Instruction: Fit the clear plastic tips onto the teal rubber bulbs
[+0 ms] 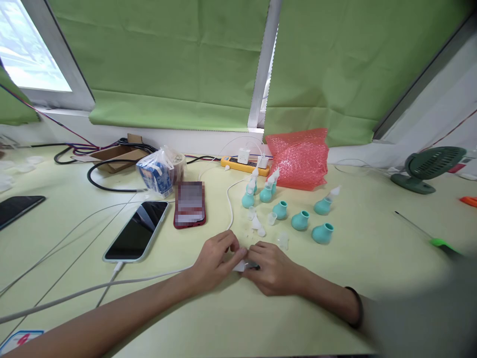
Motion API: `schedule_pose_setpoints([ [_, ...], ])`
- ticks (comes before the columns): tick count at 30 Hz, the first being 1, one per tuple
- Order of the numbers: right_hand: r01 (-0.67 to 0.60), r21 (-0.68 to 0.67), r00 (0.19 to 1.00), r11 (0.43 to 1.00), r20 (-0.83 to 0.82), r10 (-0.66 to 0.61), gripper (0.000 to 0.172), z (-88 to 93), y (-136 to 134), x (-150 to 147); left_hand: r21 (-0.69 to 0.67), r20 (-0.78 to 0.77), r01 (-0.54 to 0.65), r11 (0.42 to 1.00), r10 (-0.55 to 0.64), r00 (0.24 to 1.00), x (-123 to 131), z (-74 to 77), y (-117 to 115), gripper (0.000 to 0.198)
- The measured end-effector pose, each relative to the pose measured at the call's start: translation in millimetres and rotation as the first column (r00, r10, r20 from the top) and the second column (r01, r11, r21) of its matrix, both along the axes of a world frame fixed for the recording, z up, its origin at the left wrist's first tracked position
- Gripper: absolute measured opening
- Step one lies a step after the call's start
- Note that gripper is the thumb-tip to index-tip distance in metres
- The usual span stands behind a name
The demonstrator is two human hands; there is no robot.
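My left hand [216, 259] and my right hand [275, 269] meet low over the table, fingers closed around a small white translucent plastic piece [239, 267]. Something dark shows by the right fingers; most of what they grip is hidden. Just beyond lie a white nozzle-like piece [257, 225], a small translucent cup [272, 218] and a flat clear piece [283, 241]. Open-necked teal squeeze bulbs stand to the right, among them one close to my right hand [322, 233]. Other bulbs carry clear tips, such as a teal bulb [248, 200] in the group behind.
A white cable [156, 274] crosses the table under my left arm. Two phones, one white-edged [137, 231] and one red-cased [190, 205], lie left. Behind are a yellow power strip [231, 163] and red bubble-wrap bag [298, 161]; right, a green fan [425, 166] and green-handled tool [441, 243].
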State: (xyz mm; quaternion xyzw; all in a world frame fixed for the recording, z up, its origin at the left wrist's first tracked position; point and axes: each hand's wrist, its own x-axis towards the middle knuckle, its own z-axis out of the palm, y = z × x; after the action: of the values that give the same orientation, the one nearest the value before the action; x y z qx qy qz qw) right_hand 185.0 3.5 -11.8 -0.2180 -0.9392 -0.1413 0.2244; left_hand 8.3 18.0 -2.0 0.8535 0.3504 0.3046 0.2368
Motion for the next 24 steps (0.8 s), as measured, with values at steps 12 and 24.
schedule_pose_setpoints([
  [12, -0.016, -0.089, 0.999, 0.996, -0.035, 0.013, 0.022, -1.7, 3.6, 5.0, -0.169, -0.073, 0.153, 0.974, -0.168, 0.983, 1.7, -3.8, 8.2, 0.039],
  [24, -0.089, -0.106, 0.994, 0.990, -0.067, 0.083, 0.034, 2.0, 4.8, 7.7, -0.459, 0.135, 0.182, 0.869, -0.135, 0.982, 2.5, -3.3, 9.3, 0.043],
])
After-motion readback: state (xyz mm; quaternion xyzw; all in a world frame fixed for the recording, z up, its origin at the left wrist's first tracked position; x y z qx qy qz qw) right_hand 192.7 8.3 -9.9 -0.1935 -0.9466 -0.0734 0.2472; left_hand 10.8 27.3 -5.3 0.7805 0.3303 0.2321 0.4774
